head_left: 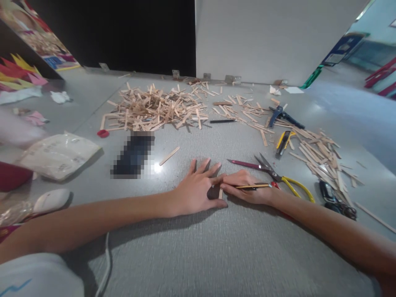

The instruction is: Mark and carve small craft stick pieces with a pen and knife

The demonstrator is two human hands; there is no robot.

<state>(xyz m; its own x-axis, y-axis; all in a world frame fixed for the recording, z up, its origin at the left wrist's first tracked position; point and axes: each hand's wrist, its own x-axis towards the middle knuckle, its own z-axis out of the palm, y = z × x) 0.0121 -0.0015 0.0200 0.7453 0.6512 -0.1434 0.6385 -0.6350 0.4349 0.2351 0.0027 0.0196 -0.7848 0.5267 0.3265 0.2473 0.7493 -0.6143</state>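
My left hand (198,187) lies on the grey table with its fingers spread. Its index finger and thumb rest at the two ends of a short wooden craft stick (220,194). Closed around a yellow-and-black pencil (254,186), my right hand (243,185) meets the left index fingertip, beside the stick. The pencil's tip is hidden by the fingers. Just beyond my right hand lie scissors with yellow handles (287,181), their blades apart, and a dark red pen-like tool (244,163). A loose craft stick (169,156) is farther off to the left.
A big heap of craft sticks (154,107) spreads along the back. At right are a yellow utility knife (284,142), blue pliers-like tool (284,116), more sticks (320,152) and a black cable (340,206). A blurred-out dark object (133,156), plastic packet (62,154) and white mouse (52,200) sit left.
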